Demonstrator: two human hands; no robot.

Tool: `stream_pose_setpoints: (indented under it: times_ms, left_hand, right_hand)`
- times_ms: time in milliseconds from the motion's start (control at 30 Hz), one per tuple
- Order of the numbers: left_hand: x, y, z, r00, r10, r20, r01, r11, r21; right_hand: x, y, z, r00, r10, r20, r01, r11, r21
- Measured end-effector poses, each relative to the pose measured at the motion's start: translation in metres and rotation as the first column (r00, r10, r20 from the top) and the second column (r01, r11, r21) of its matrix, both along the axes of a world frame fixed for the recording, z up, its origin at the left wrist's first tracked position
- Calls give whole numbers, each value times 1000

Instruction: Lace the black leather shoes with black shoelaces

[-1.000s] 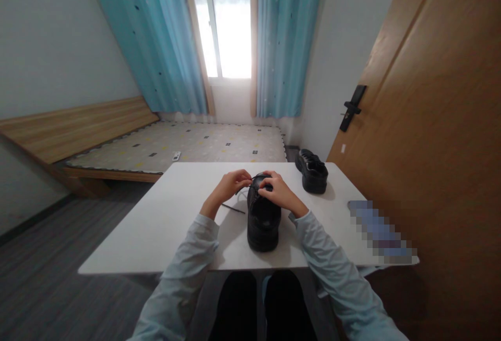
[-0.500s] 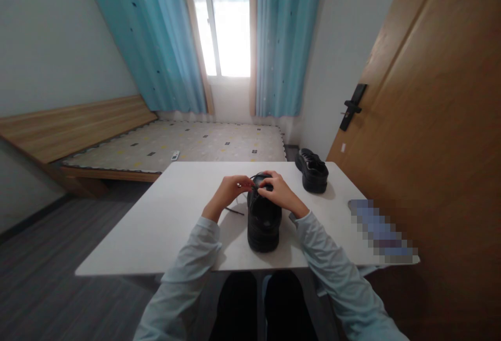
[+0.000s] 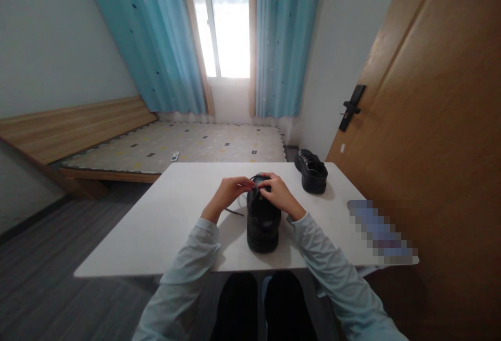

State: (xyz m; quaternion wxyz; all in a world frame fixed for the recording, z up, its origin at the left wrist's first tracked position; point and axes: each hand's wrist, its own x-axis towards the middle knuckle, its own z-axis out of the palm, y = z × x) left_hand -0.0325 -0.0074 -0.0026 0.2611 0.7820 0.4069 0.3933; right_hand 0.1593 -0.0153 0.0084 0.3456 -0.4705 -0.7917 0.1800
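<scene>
A shoe (image 3: 263,221) sits on the table (image 3: 164,221), near the front edge. Both hands (left hand (image 3: 229,192), right hand (image 3: 278,195)) rest at its far end. A second shoe (image 3: 311,171) sits farther back, to the right. A bed (image 3: 176,148) lies behind the table.

This is a bedroom in a home. A low wooden bed frame (image 3: 74,132) with a patterned mattress (image 3: 188,145) lies along the left wall beneath a window (image 3: 225,22) hung with light blue curtains (image 3: 285,38). A wooden door (image 3: 430,121) with a black handle (image 3: 351,106) stands at the right, beside a white table (image 3: 156,221).
</scene>
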Motion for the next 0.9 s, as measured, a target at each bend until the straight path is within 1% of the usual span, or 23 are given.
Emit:
stream_pose_setpoints:
  times_ms: [67,200,300,400,467,567,667,733,833,900]
  left_hand:
    - [0,1,-2,1000,-3,0,3,1000,15]
    - [1,0,-2,999,42,19,-43,998,55]
    - [2,-1,-1,997,3,72,-5,1000,27]
    - [2,-2,-2,994,-42,101,42,999,-4]
    - [1,-2,-3,995,-53,80,52,999,15]
    - [0,-1,-3,999,-26,-26,29,994,107]
    - [-3,0,-3,984,93,-149,-57,971,232]
    - [-5,2,-3,959,209,-192,-141,938,317]
    - [-8,2,-3,894,416,-168,-314,848,426]
    - [-9,3,-3,842,534,-73,-459,781,424]
  right_hand:
    - [-2,-3,1,1000,-14,6,14,1000,4]
    - [-6,-5,0,999,-43,6,43,999,23]
    - [-7,-4,-3,995,-99,0,99,994,45]
    - [-8,-2,-6,992,-123,13,122,991,56]
    - [-8,-2,-6,992,-124,33,122,991,50]
    - [-8,-2,-5,993,-112,45,111,993,37]
    - [-7,-3,-4,995,-95,15,95,995,24]
    - [-5,-3,-3,996,-91,-13,91,996,18]
    - [3,-4,1,996,-68,-58,69,998,9]
    - [12,-4,5,994,-36,-99,36,999,-2]
